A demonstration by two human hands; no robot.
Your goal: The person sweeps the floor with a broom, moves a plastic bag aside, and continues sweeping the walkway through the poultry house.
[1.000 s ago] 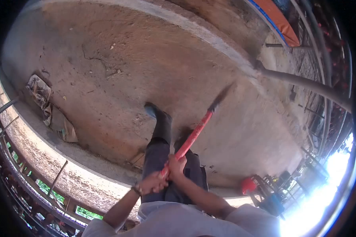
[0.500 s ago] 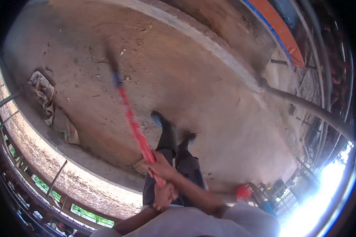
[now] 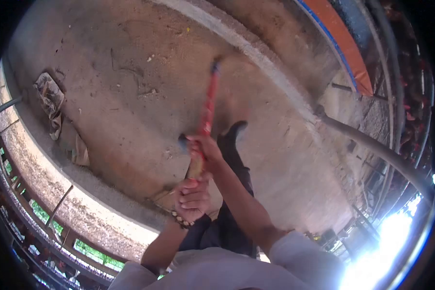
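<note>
Both of my hands are wrapped round a long pole (image 3: 208,108) with a red covering and a dark far end. What is fixed at that far end is blurred, so its kind cannot be told. My right hand (image 3: 205,151) grips the higher part, just below the red stretch. Closed on the butt end is my left hand (image 3: 193,199), nearer my body, with a beaded bracelet (image 3: 182,220) at its wrist. The pole points away from me over the dirty floor (image 3: 130,116), past my dark boots (image 3: 234,133).
A crumpled sack (image 3: 50,94) lies on the floor at left, beside a low ledge (image 3: 116,205) with rails. A raised concrete strip (image 3: 256,48) curves across the far side. At right are a thick pipe (image 3: 377,147) and an orange sheet with a blue edge (image 3: 345,43).
The pole's far end has swung to the right and now points nearly straight ahead. Both hands have moved up, farther from my body. My feet have shifted.
</note>
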